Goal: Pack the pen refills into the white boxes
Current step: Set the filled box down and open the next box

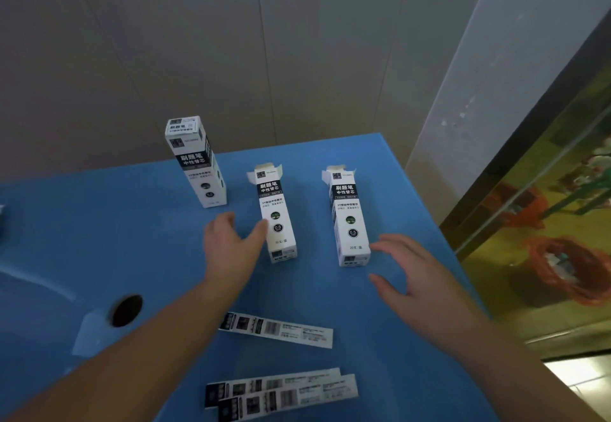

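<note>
Seen from above: a blue foam-topped bench (132, 240) against a grey panelled wall. Standing on it, three tall white cardboard boxes with black printed labels. Far left, the closed box (198, 164), top flap shut. In the middle, the middle open box (276, 213), top flaps splayed. To the right, well apart from it, the right open box (348, 220), flaps also up.

Left hand (231, 243) beside the middle open box, thumb touching its lower left edge, fingers (221, 220) spread loosely, gripping nothing yet. Right hand (413, 273) near the base of the right open box, fingers (386, 246) wide and curved, just short of the cardboard, empty.

Closer to the viewer, three flat white printed strips lying on the bench: one single strip (277, 330) and two overlapping strips (281, 392). Probably flattened boxes rather than refill packs; hard to tell. No loose pen refills visible anywhere.

Likely step: steadying or taking hold of the open boxes. Best done by pinching each low on its sides, since tall narrow cardboard tips easily, and keeping the flaps clear for loading.

A dark round hole (127, 311) in the bench at lower left.
</note>
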